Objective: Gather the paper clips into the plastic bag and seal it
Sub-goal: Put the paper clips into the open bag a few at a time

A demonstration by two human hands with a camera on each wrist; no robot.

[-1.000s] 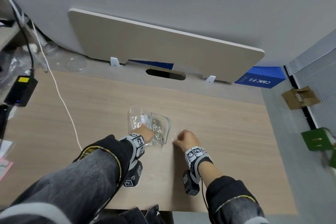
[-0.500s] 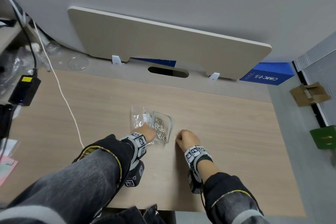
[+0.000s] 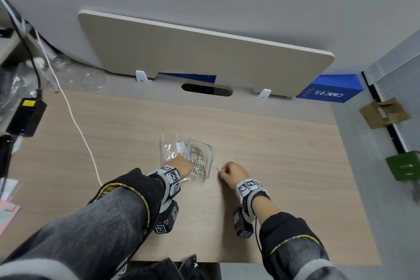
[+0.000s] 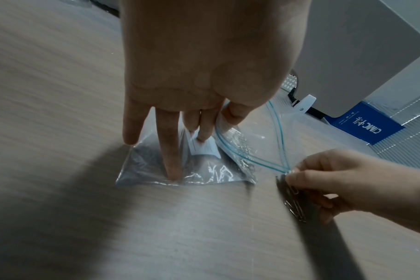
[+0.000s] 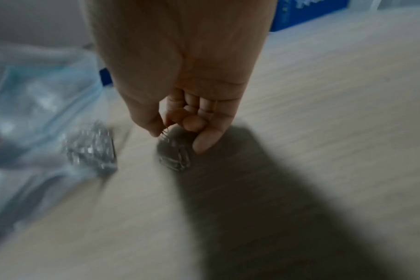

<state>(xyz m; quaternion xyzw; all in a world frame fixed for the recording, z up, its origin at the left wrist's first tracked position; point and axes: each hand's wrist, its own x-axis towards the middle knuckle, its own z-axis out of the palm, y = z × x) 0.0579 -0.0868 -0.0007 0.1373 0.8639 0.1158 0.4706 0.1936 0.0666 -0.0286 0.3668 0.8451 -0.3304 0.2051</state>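
A clear zip bag (image 3: 210,153) with a blue seal line lies on the desk with a heap of paper clips (image 3: 198,162) inside. My left hand (image 3: 185,160) pinches the bag's upper lip between thumb and forefinger (image 4: 218,125), holding the mouth agape, while its other fingers (image 4: 170,151) press a second clear bag (image 3: 169,146) flat. Just right of the mouth, my right hand (image 3: 221,171) pinches a few paper clips (image 5: 164,133) between thumb and forefinger. More loose clips (image 4: 296,210) lie on the desk beneath it. The right wrist view is blurred.
A white cable (image 3: 75,118) crosses the desk's left side, beside a black power adapter (image 3: 26,116). An upright beige panel (image 3: 204,57) stands along the back edge, with a blue box (image 3: 329,93) behind it. The desk's right edge (image 3: 354,188) drops to the floor.
My right hand has stayed beside the bag's mouth and tipped its pinched clips slightly upward. My left hand keeps its hold on the bag. The head view has shifted a little.
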